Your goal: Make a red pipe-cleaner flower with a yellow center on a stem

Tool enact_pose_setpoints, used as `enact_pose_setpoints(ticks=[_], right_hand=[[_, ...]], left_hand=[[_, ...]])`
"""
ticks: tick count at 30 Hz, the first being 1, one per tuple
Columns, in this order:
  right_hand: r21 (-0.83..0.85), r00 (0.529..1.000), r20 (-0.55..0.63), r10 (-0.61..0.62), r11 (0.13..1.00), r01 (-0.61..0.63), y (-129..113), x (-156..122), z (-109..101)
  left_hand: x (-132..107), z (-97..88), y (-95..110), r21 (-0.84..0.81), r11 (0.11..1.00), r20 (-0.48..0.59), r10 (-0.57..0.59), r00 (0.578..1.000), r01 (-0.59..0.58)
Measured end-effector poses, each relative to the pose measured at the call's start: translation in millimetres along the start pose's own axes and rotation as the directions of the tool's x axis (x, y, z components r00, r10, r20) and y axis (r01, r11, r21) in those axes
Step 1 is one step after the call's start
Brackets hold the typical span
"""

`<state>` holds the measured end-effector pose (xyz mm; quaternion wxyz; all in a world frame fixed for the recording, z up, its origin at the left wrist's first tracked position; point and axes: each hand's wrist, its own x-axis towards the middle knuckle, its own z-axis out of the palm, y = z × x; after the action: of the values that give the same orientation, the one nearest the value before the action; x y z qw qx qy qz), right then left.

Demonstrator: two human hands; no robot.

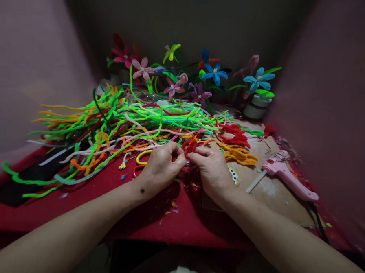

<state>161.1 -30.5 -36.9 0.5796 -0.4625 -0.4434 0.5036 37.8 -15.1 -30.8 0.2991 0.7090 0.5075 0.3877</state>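
Note:
Both hands meet over the middle of the red-covered table, pinching a looped red pipe cleaner (189, 146) between them. My left hand (164, 162) has its fingertips closed at the loop's left side. My right hand (211, 166) grips its right side with thumb and fingers together. Scissors with yellow and orange handles (141, 156) lie just left of my left hand, their blades mostly hidden. Right of my right hand are bent orange pipe-cleaner pieces (239, 153) and red ones (234, 133). A white disc with holes (234, 176) shows partly behind my right wrist.
A large heap of green, orange and pink pipe cleaners (159, 117) spreads behind and left. Several fuzzy flowers, including a blue one (259, 80), stand at the back beside a white jar (257, 107). A pink glue gun (290, 174) rests on cardboard (267, 202) at right.

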Motion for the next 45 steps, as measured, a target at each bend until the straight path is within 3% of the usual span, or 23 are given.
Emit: enact_pose_setpoints(ticks=[9,18,22,25,28,33,41,45], right_hand=[[0.045,0.997,0.068,0.029,0.998,-0.032,-0.4,0.7,-3.5],[0.1,0.994,0.066,0.086,0.991,-0.093,-2.8,-1.3,-0.7],[0.168,0.986,0.114,0.123,0.976,-0.141,4.7,6.4,-6.9],[0.195,0.986,0.115,0.119,0.971,-0.14,2.3,9.6,-9.5],[0.209,0.988,0.101,0.12,0.968,-0.139,-4.1,10.1,-9.8],[0.181,0.99,0.083,0.117,0.975,-0.13,-8.1,9.5,-9.7],[0.144,0.987,0.097,0.126,0.98,-0.139,-1.1,9.7,-11.9],[0.136,0.982,0.134,0.134,0.979,-0.152,0.8,7.7,-11.8]], left_hand=[[1.4,-3.5,-2.8,-0.027,1.0,0.081,0.004,0.997,-0.002],[1.2,-3.7,2.2,-0.028,0.998,0.064,-0.046,0.997,0.048],[5.6,-16.7,5.4,-0.208,0.955,0.291,-0.145,0.946,0.21],[12.0,-33.1,3.5,-0.33,0.901,0.467,-0.103,0.878,0.281],[16.8,-45.4,0.8,-0.345,0.912,0.549,0.004,0.836,0.222],[15.3,-48.3,2.5,-0.281,0.958,0.442,0.074,0.894,0.06],[9.2,-45.3,10.6,-0.246,0.963,0.366,0.198,0.909,-0.111],[5.3,-39.9,12.0,-0.1,0.969,0.278,0.246,0.929,-0.227]])
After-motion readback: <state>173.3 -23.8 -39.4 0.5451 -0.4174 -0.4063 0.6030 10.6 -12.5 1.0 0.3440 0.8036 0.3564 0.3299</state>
